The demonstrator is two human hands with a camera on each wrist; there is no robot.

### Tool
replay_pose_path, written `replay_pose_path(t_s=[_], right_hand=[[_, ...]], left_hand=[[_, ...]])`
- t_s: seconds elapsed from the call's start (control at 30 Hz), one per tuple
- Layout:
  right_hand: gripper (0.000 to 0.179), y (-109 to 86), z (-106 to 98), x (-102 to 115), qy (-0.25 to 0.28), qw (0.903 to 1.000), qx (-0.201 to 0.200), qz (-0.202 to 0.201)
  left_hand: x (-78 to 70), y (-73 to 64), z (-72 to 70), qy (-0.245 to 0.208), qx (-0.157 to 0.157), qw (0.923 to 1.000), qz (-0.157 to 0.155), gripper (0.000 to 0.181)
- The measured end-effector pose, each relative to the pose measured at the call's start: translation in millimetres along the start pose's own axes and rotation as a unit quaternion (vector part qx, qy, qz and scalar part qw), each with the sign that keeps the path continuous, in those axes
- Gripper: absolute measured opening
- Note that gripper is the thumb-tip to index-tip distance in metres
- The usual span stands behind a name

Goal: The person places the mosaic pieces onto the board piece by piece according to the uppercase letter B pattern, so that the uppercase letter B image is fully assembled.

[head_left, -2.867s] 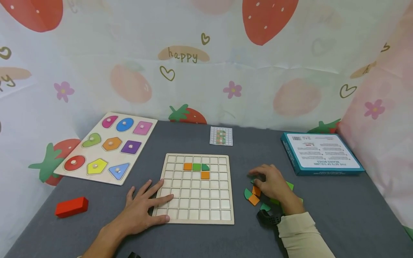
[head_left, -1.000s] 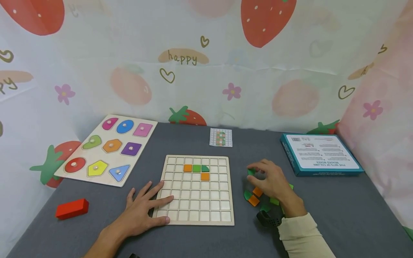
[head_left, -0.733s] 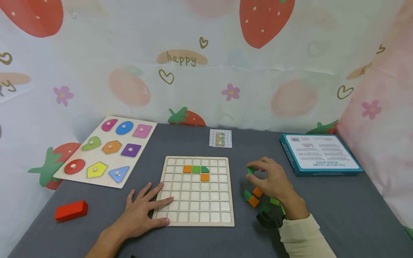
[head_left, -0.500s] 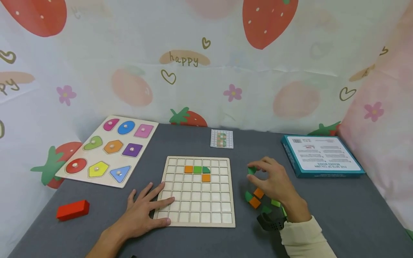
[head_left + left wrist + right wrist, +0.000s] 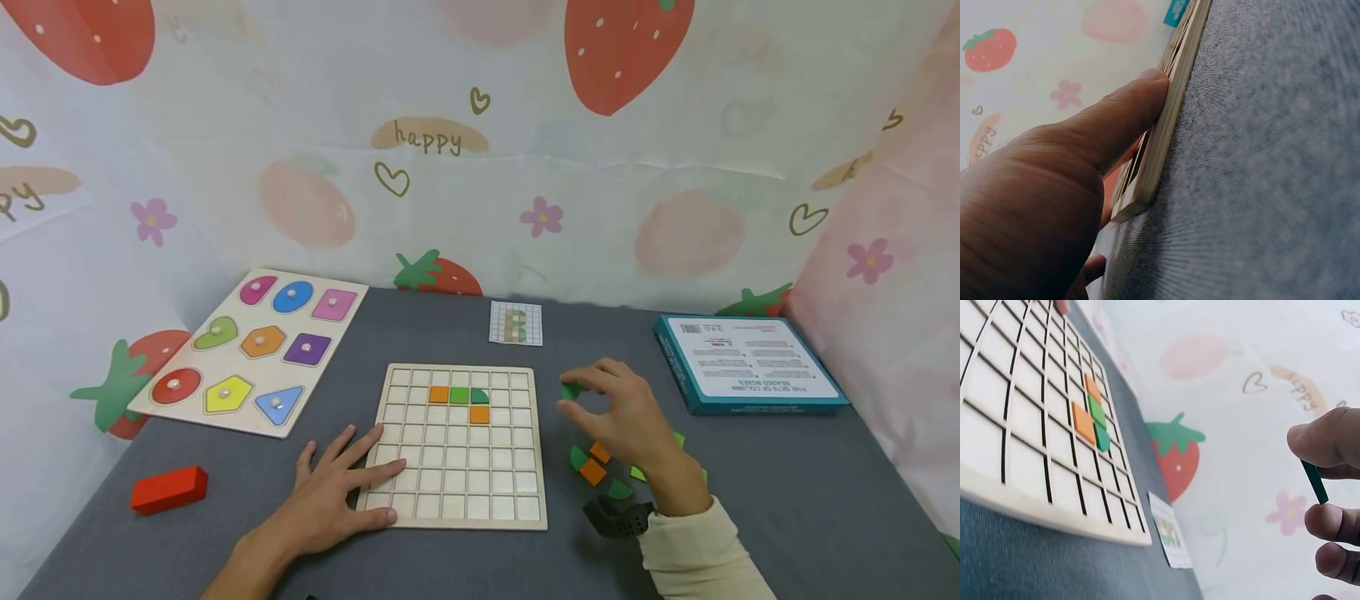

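My right hand pinches a dark green tile between thumb and fingers, raised to the right of the wooden grid board. In the right wrist view the green tile shows edge-on. My left hand lies spread over the board's left edge; in the left wrist view its thumb rests on the board's rim. Set in the grid are an orange square, a green square and a green quarter-round tile, with another orange square below the last.
Loose orange tiles and green tiles lie under my right hand and wrist. A pattern card lies behind the board. A knobbed shape puzzle and red block are left; a teal box is right.
My right hand has lifted the green tile from the loose pile and moved it slightly left toward the board. My left hand has stayed on the board's edge.
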State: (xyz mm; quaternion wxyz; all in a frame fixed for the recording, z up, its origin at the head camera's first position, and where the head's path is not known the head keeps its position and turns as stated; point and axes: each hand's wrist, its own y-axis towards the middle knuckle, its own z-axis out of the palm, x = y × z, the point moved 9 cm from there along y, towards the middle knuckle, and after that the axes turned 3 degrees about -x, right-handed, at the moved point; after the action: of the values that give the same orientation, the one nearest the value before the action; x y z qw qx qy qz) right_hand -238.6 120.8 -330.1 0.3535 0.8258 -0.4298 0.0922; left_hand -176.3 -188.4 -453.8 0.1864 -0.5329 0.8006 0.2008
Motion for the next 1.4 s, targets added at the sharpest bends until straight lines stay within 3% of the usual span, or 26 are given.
replay_pose_path(t_s=[0.6, 1.1, 1.4], right_hand=[[0.028, 10.9, 30.8, 20.3, 0.022, 0.9994, 0.019, 0.019], [0.025, 10.3, 72.1, 23.8, 0.056, 0.9957, 0.045, 0.059], [0.026, 9.5, 90.9, 27.9, 0.063, 0.9959, 0.044, 0.047]], left_hand=[[-0.4, 0.2, -0.9, 0.002, -0.002, 1.0, 0.002, 0.064], [-0.8, 0.4, -1.6, 0.001, -0.002, 1.0, -0.002, 0.064], [0.4, 0.3, -0.2, -0.001, 0.002, 1.0, -0.004, 0.064]])
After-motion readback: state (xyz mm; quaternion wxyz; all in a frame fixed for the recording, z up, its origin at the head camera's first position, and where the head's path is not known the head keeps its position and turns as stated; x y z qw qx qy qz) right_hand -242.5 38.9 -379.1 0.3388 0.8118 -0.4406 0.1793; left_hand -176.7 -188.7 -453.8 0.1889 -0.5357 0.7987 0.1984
